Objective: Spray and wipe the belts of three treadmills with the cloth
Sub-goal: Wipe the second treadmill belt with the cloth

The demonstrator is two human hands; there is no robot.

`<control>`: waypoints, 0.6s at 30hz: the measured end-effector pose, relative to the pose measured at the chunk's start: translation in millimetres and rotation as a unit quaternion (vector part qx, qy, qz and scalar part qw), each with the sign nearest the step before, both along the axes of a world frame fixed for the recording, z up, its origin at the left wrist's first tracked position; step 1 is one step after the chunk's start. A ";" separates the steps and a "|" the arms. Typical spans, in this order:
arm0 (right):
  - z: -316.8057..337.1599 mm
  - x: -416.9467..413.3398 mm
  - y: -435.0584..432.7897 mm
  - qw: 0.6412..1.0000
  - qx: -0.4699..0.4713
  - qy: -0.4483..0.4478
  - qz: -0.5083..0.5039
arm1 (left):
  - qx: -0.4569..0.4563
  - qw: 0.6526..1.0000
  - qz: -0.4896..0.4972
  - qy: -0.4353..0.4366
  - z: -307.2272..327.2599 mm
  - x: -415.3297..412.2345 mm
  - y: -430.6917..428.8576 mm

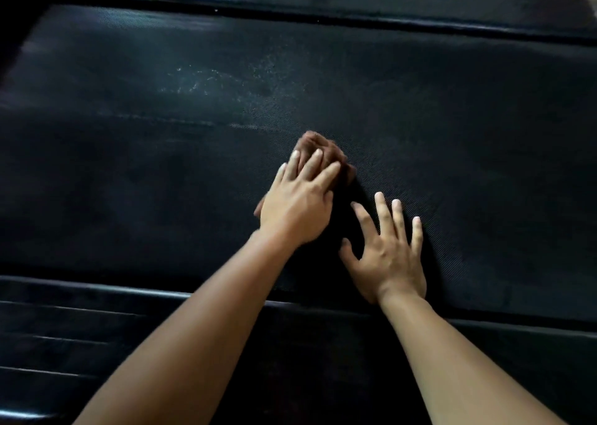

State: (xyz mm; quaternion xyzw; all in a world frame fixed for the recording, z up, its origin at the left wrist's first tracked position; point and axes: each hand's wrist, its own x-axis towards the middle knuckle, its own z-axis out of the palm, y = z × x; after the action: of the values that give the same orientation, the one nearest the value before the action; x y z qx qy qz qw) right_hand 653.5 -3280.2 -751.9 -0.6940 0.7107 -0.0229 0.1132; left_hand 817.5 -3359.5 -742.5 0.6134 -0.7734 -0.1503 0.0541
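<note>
A black textured treadmill belt (161, 153) fills most of the head view. A bunched brown cloth (323, 148) lies on the belt near the middle. My left hand (298, 201) presses on the cloth with straight fingers, blurred by motion. My right hand (387, 253) rests flat on the belt just right of it, fingers spread, holding nothing. A patch of pale droplets or dust (226, 78) shows on the belt farther away. No spray bottle is in view.
The near side rail of the treadmill (97, 295) runs under my forearms, with ribbed black deck (64, 344) below it. The far side rail (323, 17) crosses the top, with a shiny surface beyond it.
</note>
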 end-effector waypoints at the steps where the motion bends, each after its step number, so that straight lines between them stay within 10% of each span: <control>1: -0.1 -0.1 0.0 1.000 -0.001 -0.002 0.000 | -0.007 1.000 -0.003 0.003 0.5 6.8 17.8; 12: -2.9 -0.5 0.6 1.000 -0.010 -0.001 0.002 | 0.018 0.966 0.260 -0.007 4.8 131.0 13.0; 18: -2.1 0.4 0.9 1.000 -0.010 0.000 -0.001 | 0.022 0.984 0.172 -0.040 5.1 72.5 -58.1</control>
State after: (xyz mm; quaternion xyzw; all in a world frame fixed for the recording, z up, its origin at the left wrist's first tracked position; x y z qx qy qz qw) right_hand 654.0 -3279.3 -754.0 -0.6945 0.7109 -0.0306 0.1064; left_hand 890.0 -3417.5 -737.4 0.7440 -0.6543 -0.1311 0.0348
